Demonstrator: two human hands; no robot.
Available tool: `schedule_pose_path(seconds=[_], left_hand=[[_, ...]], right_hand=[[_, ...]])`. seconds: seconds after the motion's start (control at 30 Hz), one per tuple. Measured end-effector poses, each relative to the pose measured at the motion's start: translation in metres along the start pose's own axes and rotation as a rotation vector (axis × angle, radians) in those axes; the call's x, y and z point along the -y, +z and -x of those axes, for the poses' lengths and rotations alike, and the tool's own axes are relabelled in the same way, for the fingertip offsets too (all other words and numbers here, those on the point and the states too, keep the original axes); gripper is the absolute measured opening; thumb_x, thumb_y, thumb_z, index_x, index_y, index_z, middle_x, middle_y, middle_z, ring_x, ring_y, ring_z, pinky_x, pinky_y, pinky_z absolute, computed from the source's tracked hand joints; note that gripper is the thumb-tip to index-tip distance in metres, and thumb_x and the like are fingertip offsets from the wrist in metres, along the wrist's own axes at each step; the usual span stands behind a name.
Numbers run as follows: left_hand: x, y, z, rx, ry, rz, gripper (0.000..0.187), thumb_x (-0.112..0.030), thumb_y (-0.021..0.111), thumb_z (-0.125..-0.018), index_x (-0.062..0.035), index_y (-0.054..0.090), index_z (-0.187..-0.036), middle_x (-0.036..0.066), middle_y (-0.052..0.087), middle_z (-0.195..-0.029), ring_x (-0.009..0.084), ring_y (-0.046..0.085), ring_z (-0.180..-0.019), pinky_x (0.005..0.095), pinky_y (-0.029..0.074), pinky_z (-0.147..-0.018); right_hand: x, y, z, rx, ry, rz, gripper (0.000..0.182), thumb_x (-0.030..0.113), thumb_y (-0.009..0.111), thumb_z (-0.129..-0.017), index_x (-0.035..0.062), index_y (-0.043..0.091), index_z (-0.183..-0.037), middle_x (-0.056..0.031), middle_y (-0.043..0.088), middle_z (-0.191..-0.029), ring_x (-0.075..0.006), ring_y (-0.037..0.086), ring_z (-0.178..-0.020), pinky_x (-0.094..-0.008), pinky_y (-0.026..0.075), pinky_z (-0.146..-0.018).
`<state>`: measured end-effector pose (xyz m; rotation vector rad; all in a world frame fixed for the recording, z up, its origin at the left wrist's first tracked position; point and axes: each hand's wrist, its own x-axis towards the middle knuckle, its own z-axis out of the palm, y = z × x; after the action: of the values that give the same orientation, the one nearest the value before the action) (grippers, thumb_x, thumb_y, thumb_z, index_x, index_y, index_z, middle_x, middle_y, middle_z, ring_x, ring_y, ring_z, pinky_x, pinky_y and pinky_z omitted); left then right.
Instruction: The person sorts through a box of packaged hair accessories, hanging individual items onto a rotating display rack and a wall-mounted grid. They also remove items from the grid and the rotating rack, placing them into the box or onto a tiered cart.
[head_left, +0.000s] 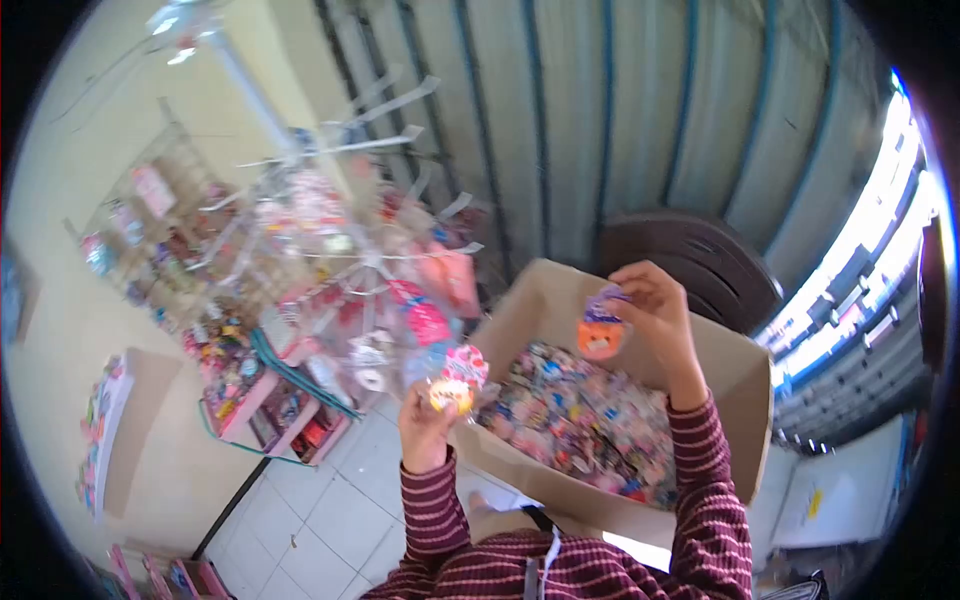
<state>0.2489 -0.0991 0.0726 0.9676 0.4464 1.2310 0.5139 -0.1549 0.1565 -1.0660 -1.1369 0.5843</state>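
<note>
My left hand (pixel 425 425) grips a small packaged trinket (pixel 455 385) with a pink-and-white top and a yellow lower part, just outside the left side of a cardboard box. Over the box, my right hand (pixel 652 300) pinches another small packaged trinket (pixel 602 325), purple above and orange below, which hangs from the fingers. The exact kind of both trinkets is too blurred to tell. Below my right hand stands the large open cardboard box (pixel 720 365). Inside it lies a heap of small colourful plastic-wrapped items (pixel 580 420).
A display rack (pixel 370 262) with white prongs and hanging goods stands to the left. Behind it are a wire grid (pixel 165 215) and a pink shelf (pixel 250 410). A brown plastic chair (pixel 690 265) is behind the box, before a corrugated shutter (pixel 620 110). The floor is white tile (pixel 300 490).
</note>
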Motion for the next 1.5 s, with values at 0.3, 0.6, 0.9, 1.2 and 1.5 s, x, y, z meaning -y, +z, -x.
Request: schedule_pose_path(seconds=[0.3, 0.6, 0.9, 1.2, 1.5], left_hand=[[-0.065, -0.093, 0.013, -0.235, 0.26, -0.058, 0.025, -0.001, 0.055, -0.071, -0.0049, 0.041, -0.092, 0.009, 0.053, -0.09, 0.0188, 0.056, -0.08, 0.0269, 0.05, -0.06], [-0.105, -0.156, 0.009, -0.338, 0.358, 0.046, 0.028, 0.0, 0.055, -0.071, -0.0054, 0.041, -0.094, 0.008, 0.051, -0.089, 0.0169, 0.054, -0.076, 0.0265, 0.049, -0.059], [-0.114, -0.186, 0.003, -0.344, 0.362, 0.039, 0.03, -0.001, 0.056, -0.07, -0.005, 0.04, -0.096, 0.008, 0.049, -0.09, 0.0166, 0.054, -0.076, 0.0254, 0.048, -0.058], [-0.129, -0.205, 0.009, -0.419, 0.445, 0.032, 0.033, -0.005, 0.057, -0.07, -0.0058, 0.038, -0.096, 0.008, 0.05, -0.088, 0.0163, 0.054, -0.072, 0.0246, 0.047, -0.054], [-0.134, -0.189, 0.022, -0.437, 0.397, 0.045, 0.037, -0.006, 0.061, -0.066, -0.0057, 0.039, -0.094, 0.007, 0.051, -0.088, 0.0161, 0.054, -0.074, 0.0253, 0.048, -0.055]], right_hand=[[0.065, 0.137, -0.051, 0.247, -0.272, -0.135, 0.014, 0.001, 0.058, -0.072, -0.0016, 0.054, -0.085, -0.0058, 0.058, -0.077, -0.0077, 0.055, -0.072, -0.0184, 0.044, -0.065], [0.072, 0.179, -0.072, 0.125, -0.413, -0.084, 0.015, -0.003, 0.057, -0.069, -0.0013, 0.054, -0.084, -0.0071, 0.053, -0.093, -0.007, 0.052, -0.072, -0.0193, 0.042, -0.065], [0.135, 0.177, -0.112, 0.095, -0.604, 0.014, 0.015, 0.001, 0.056, -0.071, -0.0011, 0.054, -0.086, -0.0089, 0.05, -0.101, -0.0078, 0.052, -0.073, -0.0199, 0.042, -0.065], [0.221, 0.238, -0.146, 0.064, -0.947, 0.07, 0.015, 0.002, 0.06, -0.069, -0.0027, 0.057, -0.083, -0.0069, 0.06, -0.076, -0.0089, 0.056, -0.071, -0.0195, 0.044, -0.065], [0.254, 0.346, -0.172, 0.091, -1.208, 0.196, 0.015, 0.006, 0.062, -0.069, -0.0014, 0.055, -0.08, -0.0052, 0.059, -0.074, -0.0076, 0.055, -0.067, -0.0178, 0.044, -0.061]])
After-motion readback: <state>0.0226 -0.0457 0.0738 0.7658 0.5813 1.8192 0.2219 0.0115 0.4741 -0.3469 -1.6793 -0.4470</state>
